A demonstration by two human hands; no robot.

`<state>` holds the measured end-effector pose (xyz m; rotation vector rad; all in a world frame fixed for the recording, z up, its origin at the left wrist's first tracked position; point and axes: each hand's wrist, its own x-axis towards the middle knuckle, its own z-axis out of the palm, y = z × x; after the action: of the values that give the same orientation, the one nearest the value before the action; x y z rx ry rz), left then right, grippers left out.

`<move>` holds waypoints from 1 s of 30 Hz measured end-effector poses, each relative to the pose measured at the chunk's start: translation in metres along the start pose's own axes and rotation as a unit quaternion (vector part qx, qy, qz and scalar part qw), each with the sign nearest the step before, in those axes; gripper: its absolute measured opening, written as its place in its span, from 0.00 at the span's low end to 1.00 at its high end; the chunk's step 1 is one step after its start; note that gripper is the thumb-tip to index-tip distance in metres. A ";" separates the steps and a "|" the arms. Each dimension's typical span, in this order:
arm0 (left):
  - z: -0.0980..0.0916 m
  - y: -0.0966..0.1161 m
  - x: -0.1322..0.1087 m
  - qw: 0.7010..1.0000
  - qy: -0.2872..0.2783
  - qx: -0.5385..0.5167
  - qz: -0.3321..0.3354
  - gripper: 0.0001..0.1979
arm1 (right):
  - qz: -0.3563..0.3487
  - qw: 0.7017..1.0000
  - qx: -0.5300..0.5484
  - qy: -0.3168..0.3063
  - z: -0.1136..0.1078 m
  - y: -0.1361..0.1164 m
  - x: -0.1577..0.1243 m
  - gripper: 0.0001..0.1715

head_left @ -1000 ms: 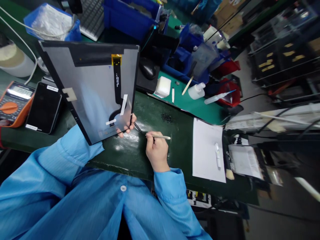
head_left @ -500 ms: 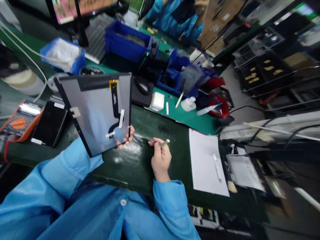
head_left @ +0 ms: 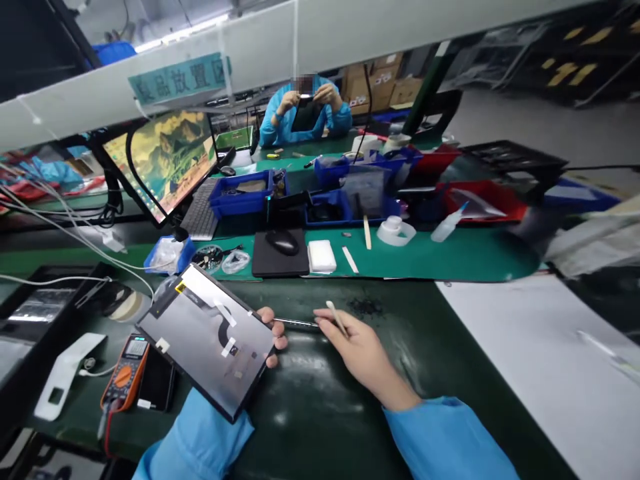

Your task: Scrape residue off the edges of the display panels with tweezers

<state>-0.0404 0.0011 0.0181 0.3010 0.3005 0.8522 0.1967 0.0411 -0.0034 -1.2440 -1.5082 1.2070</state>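
Observation:
My left hand (head_left: 273, 337) is closed round the right edge of a tablet screen (head_left: 205, 360), which is tilted with its grey back facing me. A black ribbon cable (head_left: 226, 328) and small white tape pieces lie on that back. Thin metal tweezers (head_left: 296, 323) stick out from my left fingers and reach the fingertips of my right hand (head_left: 357, 343). Upright between my right thumb and fingers is a cotton swab (head_left: 336, 317). Whether my right fingertips also grip the tweezers, I cannot tell.
Dark crumbs (head_left: 366, 307) lie behind my right hand. A multimeter (head_left: 125, 373) and a black phone (head_left: 156, 383) are at left. Along the green mat stand a mouse (head_left: 283, 243), white pads (head_left: 321, 257) and blue bins (head_left: 240, 200). White paper (head_left: 520, 353) lies right. A co-worker (head_left: 305, 113) sits opposite.
My view has lifted towards the far side of the bench. The screen has turned and leans further over. My right hand has come to the tweezers, its fingertips now at their end.

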 end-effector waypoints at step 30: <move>-0.019 -0.009 0.021 0.998 0.040 0.054 0.004 0.14 | 0.059 0.992 -0.092 -0.059 -0.020 0.000 0.005 0.20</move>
<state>-0.0286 0.0146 -0.0053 0.3684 0.4207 0.8589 0.2153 0.0491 0.0010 -1.4225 -1.6830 1.2586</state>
